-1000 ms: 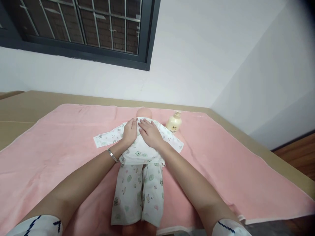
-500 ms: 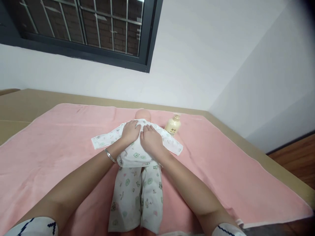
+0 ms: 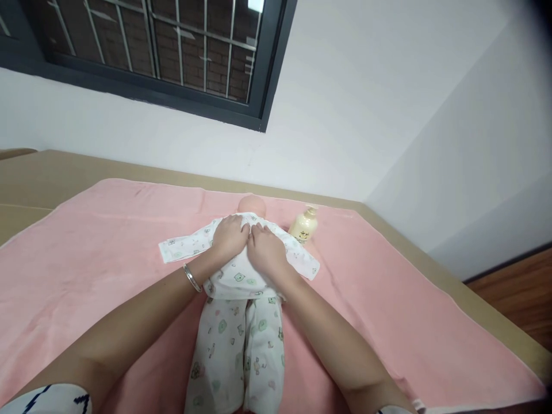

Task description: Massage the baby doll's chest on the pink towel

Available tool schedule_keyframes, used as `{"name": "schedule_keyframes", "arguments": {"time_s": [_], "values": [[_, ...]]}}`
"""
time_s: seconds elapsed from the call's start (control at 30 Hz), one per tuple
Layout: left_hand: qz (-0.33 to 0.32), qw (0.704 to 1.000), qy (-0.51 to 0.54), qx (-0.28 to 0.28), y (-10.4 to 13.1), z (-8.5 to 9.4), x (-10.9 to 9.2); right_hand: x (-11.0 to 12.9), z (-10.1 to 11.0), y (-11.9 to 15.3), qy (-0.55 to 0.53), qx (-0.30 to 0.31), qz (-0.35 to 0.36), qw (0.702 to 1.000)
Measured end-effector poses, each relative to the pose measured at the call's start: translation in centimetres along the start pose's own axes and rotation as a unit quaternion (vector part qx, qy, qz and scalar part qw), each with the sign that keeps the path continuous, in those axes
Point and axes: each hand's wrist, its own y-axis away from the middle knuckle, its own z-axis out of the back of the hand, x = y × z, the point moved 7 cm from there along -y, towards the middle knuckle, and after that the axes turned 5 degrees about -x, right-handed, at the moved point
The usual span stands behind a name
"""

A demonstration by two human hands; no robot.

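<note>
Hands closer: left hand (image 3: 229,237), right hand (image 3: 266,248) flat on doll (image 3: 239,299); towel (image 3: 388,310) open around.

hands: two, bare, no gloves; left hand (image 3: 229,237), right hand (image 3: 266,249)
forearms: both bare up to the sleeves, no watch
left wrist: thin silver-tone metal bangle (image 3: 192,278), plain band, sits loose w/ a small gap
left sleeve (image 3: 47,399): short, white fabric w/ dark navy line markings (stripe + zigzag-ish strokes), seen at bottom-left edge
right sleeve (image 3: 393,410): only a sliver at bottom edge, white, pattern can't be told
rings: none seen on visible fingers; nails short, unpainted as far as visible
</note>
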Motion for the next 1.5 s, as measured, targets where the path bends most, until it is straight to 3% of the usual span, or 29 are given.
{"name": "schedule_keyframes", "arguments": {"time_s": [0.2, 0.3, 0.47, 0.7, 0.87, 1.1, 1.2, 1.33, 1.5], "values": [[-0.018, 0.995, -0.101, -0.002, 1.9, 1.0, -2.7, -3.4, -1.1, -2.2, -0.063, 0.002, -0.017, 0.998], [-0.023, 0.994, -0.110, 0.000, 1.7, 1.2, -2.7, -2.7, -1.2, -1.7, -0.080, -0.015, 0.009, 0.997], [0.022, 0.995, -0.093, 0.027, 0.7, 1.3, -0.9, -1.0, -0.7, -0.4, -0.120, -0.025, 0.036, 0.992], [-0.086, 0.984, -0.153, -0.041, 2.0, 0.8, -3.0, -3.1, -1.5, -2.0, -0.127, -0.019, -0.024, 0.991], [-0.101, 0.985, -0.114, -0.086, 1.8, 0.0, -2.5, -3.0, -1.2, -2.5, -0.059, -0.009, -0.033, 0.998], [-0.081, 0.995, -0.060, -0.012, 0.4, -0.6, -1.2, -3.1, -0.5, -2.8, -0.008, -0.022, -0.039, 0.999], [-0.066, 0.997, -0.041, -0.009, 0.3, -0.6, -0.8, -3.4, -0.8, -2.7, -0.016, -0.038, -0.042, 0.998], [-0.057, 0.998, -0.024, -0.008, 0.6, -0.5, -0.7, -3.1, -1.3, -2.6, -0.054, -0.058, 0.006, 0.997], [-0.035, 0.999, -0.009, -0.016, 1.1, 0.5, -0.9, -3.6, -1.5, -2.8, 0.001, -0.051, -0.037, 0.998]]}}
